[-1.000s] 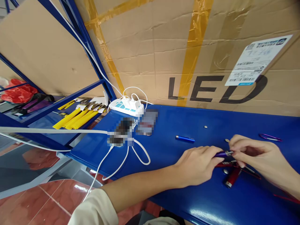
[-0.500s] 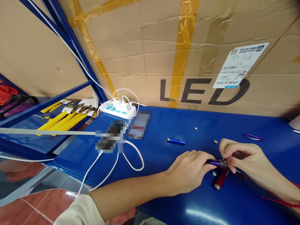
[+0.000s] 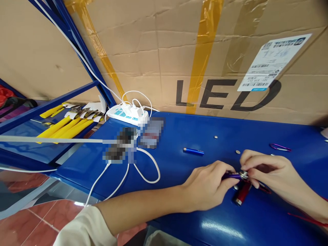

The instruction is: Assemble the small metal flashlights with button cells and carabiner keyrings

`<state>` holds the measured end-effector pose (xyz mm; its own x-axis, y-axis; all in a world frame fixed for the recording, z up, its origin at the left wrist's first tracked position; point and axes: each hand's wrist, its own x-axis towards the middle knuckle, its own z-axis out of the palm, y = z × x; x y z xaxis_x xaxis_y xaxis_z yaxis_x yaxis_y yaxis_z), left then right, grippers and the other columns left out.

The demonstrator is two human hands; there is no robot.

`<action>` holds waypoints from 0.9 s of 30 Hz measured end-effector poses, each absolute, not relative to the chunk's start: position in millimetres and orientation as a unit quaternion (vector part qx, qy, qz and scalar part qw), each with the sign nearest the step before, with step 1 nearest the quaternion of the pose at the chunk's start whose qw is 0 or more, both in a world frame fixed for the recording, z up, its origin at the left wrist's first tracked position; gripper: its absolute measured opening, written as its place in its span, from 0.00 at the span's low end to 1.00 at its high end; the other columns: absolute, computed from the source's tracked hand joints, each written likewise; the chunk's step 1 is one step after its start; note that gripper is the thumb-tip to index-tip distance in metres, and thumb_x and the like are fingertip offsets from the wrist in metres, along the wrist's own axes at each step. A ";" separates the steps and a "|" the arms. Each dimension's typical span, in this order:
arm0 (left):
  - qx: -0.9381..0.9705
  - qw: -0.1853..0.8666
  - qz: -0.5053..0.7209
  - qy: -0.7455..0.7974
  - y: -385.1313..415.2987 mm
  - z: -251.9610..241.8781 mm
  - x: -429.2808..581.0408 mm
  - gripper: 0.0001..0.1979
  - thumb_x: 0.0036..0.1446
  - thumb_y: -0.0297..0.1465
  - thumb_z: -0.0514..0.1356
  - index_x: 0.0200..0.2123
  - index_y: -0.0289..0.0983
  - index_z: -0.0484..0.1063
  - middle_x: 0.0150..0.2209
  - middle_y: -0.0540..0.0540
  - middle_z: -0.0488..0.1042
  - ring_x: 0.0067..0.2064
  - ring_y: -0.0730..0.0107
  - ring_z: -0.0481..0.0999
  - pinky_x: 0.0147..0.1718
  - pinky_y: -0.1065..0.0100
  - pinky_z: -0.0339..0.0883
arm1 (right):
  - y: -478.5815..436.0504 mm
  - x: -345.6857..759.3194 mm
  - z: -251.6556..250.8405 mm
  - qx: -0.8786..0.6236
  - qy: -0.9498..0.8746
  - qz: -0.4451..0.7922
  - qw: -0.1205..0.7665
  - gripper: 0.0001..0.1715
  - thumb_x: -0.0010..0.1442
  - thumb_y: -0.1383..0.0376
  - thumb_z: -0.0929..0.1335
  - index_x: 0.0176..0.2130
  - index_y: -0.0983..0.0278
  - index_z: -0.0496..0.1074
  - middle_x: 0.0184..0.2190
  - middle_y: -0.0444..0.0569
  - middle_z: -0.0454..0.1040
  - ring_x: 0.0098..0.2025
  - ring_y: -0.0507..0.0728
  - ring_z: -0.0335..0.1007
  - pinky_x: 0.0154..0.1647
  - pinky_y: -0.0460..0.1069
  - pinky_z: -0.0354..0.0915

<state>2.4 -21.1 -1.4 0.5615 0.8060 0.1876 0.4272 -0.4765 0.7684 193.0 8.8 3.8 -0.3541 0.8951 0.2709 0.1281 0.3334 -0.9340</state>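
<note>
While the purple tube (image 3: 231, 176) was over the blue table (image 3: 176, 167), L hand (image 3: 208, 184) had it pinched, fingers closed; R hand (image 3: 270, 172) was bunched at its metal end (image 3: 243, 175), couldn't tell if gripping. Red tube (image 3: 243, 194) lay just below, blue tube (image 3: 193, 151) off L, pwr strip (image 3: 128, 117) w/ plugs (image 3: 136, 112) farther back.

The left grip (image 3: 207, 186) holds a purple tube (image 3: 233, 176).
</note>
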 end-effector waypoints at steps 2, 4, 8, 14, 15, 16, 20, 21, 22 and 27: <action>0.807 0.347 0.278 0.388 -20.8 -0.6 2.2 0.09 0.64 0.34 0.49 0.44 0.38 0.63 0.46 0.44 0.74 0.47 0.63 0.75 0.47 0.64 0.68 | 8.5 191.6 4.0 -0.374 -0.691 0.439 0.436 0.05 0.50 0.66 0.72 0.23 0.59 0.76 0.22 0.43 0.67 0.12 0.46 0.62 0.11 0.41 0.62; 0.802 0.350 0.282 0.394 -20.7 0.0 2.3 0.09 0.64 0.34 0.49 0.44 0.38 0.63 0.46 0.44 0.74 0.47 0.63 0.75 0.47 0.63 0.68 | 7.8 190.6 3.7 -0.385 -0.685 0.439 0.437 0.06 0.49 0.65 0.72 0.22 0.60 0.75 0.22 0.43 0.67 0.12 0.46 0.62 0.11 0.41 0.61; 0.793 0.354 0.292 0.401 -22.3 0.4 3.3 0.08 0.64 0.33 0.49 0.44 0.39 0.62 0.45 0.44 0.74 0.46 0.62 0.75 0.46 0.63 0.68 | 5.3 190.5 4.9 -0.420 -0.668 0.446 0.422 0.10 0.48 0.60 0.72 0.22 0.62 0.74 0.24 0.45 0.68 0.12 0.47 0.61 0.10 0.42 0.61; 0.788 0.326 0.322 0.411 -23.8 -3.1 5.0 0.06 0.63 0.33 0.51 0.42 0.39 0.63 0.43 0.46 0.74 0.45 0.64 0.75 0.45 0.64 0.68 | 3.9 191.6 10.9 -0.449 -0.654 0.477 0.379 0.15 0.48 0.55 0.73 0.21 0.64 0.74 0.26 0.49 0.70 0.14 0.47 0.62 0.13 0.43 0.62; 0.788 0.320 0.328 0.411 -23.2 -3.7 4.9 0.06 0.63 0.32 0.51 0.42 0.39 0.63 0.43 0.46 0.74 0.45 0.64 0.74 0.45 0.64 0.68 | 4.4 191.8 11.1 -0.450 -0.653 0.480 0.375 0.16 0.47 0.54 0.73 0.21 0.64 0.74 0.26 0.49 0.70 0.14 0.47 0.61 0.14 0.44 0.62; 0.787 0.313 0.334 0.413 -22.6 -4.0 4.7 0.06 0.62 0.32 0.52 0.42 0.39 0.63 0.43 0.46 0.74 0.45 0.64 0.74 0.45 0.63 0.68 | 4.9 192.0 11.0 -0.451 -0.654 0.482 0.370 0.17 0.47 0.53 0.73 0.21 0.65 0.73 0.26 0.49 0.70 0.14 0.47 0.61 0.14 0.45 0.63; 0.788 0.306 0.335 0.416 -21.9 -2.7 3.4 0.06 0.62 0.30 0.52 0.42 0.38 0.64 0.42 0.45 0.74 0.45 0.64 0.73 0.45 0.64 0.67 | 5.2 192.5 11.2 -0.442 -0.670 0.478 0.356 0.18 0.48 0.54 0.73 0.21 0.66 0.73 0.27 0.50 0.70 0.15 0.47 0.62 0.14 0.45 0.63; 0.787 0.309 0.334 0.416 -22.5 -2.1 3.1 0.06 0.63 0.30 0.51 0.42 0.38 0.64 0.42 0.46 0.74 0.44 0.65 0.73 0.45 0.64 0.67 | 4.8 192.7 11.6 -0.439 -0.675 0.476 0.353 0.17 0.48 0.55 0.72 0.21 0.66 0.73 0.27 0.50 0.71 0.15 0.47 0.63 0.15 0.44 0.63; 0.788 0.313 0.332 0.413 -23.3 -1.6 2.8 0.06 0.63 0.31 0.51 0.43 0.38 0.64 0.42 0.46 0.74 0.44 0.65 0.73 0.45 0.65 0.67 | 4.5 192.8 12.2 -0.436 -0.679 0.475 0.351 0.16 0.49 0.56 0.72 0.21 0.66 0.73 0.27 0.49 0.71 0.15 0.47 0.63 0.15 0.44 0.63; 0.798 0.312 0.336 0.391 -27.4 -1.7 2.4 0.07 0.63 0.30 0.51 0.42 0.37 0.65 0.40 0.46 0.73 0.43 0.66 0.73 0.42 0.66 0.67 | 4.4 192.1 14.7 -0.412 -0.680 0.484 0.365 0.13 0.48 0.59 0.73 0.21 0.65 0.72 0.24 0.45 0.70 0.13 0.47 0.64 0.14 0.43 0.62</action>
